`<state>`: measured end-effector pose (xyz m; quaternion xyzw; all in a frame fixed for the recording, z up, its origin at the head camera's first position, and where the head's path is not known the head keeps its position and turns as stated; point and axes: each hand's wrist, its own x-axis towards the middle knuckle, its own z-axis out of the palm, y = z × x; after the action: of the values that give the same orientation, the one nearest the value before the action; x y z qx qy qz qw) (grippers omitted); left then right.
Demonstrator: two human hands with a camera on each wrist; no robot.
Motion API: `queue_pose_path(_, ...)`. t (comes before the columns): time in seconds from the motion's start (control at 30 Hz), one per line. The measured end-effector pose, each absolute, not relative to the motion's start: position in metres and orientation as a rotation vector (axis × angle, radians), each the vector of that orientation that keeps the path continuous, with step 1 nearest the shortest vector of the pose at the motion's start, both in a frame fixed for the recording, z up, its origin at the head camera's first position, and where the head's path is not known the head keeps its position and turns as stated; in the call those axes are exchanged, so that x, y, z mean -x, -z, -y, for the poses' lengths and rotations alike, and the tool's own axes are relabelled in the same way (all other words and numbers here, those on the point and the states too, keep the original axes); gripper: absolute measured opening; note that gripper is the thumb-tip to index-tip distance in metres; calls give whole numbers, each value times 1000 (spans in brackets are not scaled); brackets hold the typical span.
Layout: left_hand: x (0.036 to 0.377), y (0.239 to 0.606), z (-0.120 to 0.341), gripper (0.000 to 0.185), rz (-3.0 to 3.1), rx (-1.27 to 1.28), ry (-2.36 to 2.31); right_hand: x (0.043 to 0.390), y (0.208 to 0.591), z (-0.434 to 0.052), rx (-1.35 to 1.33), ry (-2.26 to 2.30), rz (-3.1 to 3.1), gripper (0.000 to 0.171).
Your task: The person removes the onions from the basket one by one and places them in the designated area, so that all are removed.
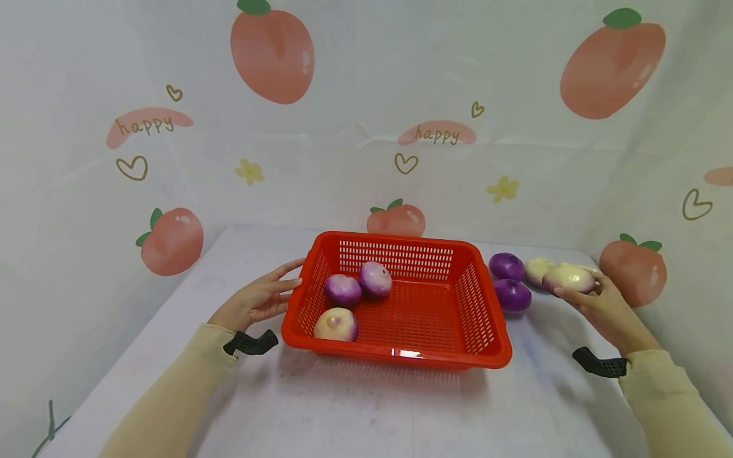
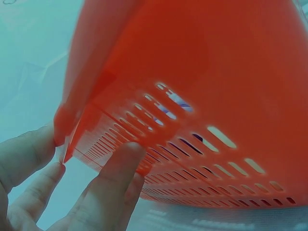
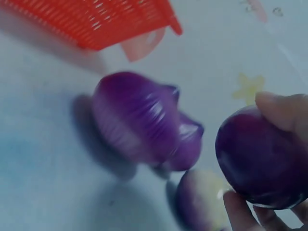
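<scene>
An onion (image 1: 567,278) was gripped by the right hand (image 1: 610,313), right of the basket (image 1: 366,350), which was seemingly touched by the loosely spread left hand (image 1: 258,301).

With the forearms (image 1: 172,388) reaching forward well apart, the left hand (image 1: 260,299) spreads its fingers fairly straight, while the right hand (image 1: 608,313) bends its thumb and fingers in a grip.

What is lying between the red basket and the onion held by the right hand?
Two purple onions and one paler onion lie between the red basket and the held onion; the head view shows this.
</scene>
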<state>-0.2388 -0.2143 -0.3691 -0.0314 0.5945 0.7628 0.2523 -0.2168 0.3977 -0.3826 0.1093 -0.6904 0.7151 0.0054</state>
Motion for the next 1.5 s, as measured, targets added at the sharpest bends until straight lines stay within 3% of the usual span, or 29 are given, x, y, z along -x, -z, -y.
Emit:
queue_pose_path(0.13, 239, 370, 214, 64, -1614, 97, -2075, 215, 396, -403, -289, -1975, 2366, 51)
queue_pose_path(0.3, 239, 370, 214, 64, -1611, 94, -2069, 215, 406, -409, -129, -1609, 2636, 76)
queue_pose_path(0.6, 239, 371, 215, 64, -1623, 111, -2070, 222, 415, -409, -148, -1503, 2709, 54)
queue_pose_path(0.87, 241, 371, 213, 63, -1576, 93, -2110, 224, 414, -405, -56, -1465, 2842, 72)
queue_pose_path(1.5, 240, 371, 213, 64, -1585, 90, -2109, 228, 408, -401, -27, -1320, 2986, 69)
